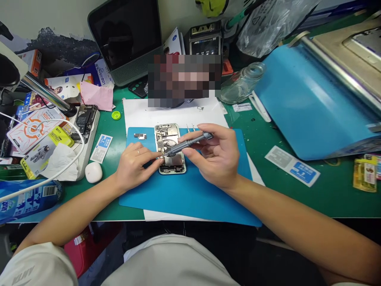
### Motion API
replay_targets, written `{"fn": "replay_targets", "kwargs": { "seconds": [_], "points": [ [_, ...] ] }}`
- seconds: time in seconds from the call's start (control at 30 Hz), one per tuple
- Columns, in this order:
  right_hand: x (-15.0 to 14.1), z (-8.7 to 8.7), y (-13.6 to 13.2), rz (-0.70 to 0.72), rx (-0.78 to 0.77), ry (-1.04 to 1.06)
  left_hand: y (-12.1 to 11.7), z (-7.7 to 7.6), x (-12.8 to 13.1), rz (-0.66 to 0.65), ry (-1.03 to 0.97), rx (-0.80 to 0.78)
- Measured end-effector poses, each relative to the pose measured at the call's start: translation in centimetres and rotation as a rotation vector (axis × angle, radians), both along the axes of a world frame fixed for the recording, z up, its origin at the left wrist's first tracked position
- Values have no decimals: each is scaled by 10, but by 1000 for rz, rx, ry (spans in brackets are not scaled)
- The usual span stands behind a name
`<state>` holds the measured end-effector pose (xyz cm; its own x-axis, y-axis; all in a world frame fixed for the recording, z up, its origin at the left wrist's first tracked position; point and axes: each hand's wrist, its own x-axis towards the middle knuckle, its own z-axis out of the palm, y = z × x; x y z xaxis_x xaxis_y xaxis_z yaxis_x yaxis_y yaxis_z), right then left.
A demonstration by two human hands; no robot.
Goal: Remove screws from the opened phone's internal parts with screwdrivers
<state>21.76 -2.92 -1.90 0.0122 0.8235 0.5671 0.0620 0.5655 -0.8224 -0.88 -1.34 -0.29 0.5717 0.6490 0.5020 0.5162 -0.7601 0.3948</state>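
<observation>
Pale cloth of the person's shirt [169,262] is what comes closest, just below the near edge of the green worktop [327,202]. Over on the right side, reaching toward the far right corner, I see a broad blue sheet [297,103] beneath a metal roller. A blue mat [190,198] lies at the middle of the near edge, partly over white paper, its near right corner poking past the edge. Left of centre, by the far edge, stands a dark screen [127,35]; a glass jar [238,87] leans right of centre, also toward the far edge. The right hand [222,155] pinches a grey tool between thumb and fingers. The left hand [137,165] has thumb and forefinger drawn close at the phone's left side; whether they grip anything, I can't tell. That opened phone [170,142] lies on the mat, in its far left part, the slanted grey tool [187,145] over it. Left of the mat sits a rounded white case [93,172], with a green cap [116,115] farther back. Near the mat's far left corner lies a small metal part [140,136]
</observation>
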Motion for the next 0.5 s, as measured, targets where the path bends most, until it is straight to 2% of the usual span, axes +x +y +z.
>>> {"fn": "replay_targets", "kwargs": {
  "seconds": [0.5],
  "points": [
    [-1,1,0,-7,-20,-15,0,2,1,3,24,4]
  ]
}}
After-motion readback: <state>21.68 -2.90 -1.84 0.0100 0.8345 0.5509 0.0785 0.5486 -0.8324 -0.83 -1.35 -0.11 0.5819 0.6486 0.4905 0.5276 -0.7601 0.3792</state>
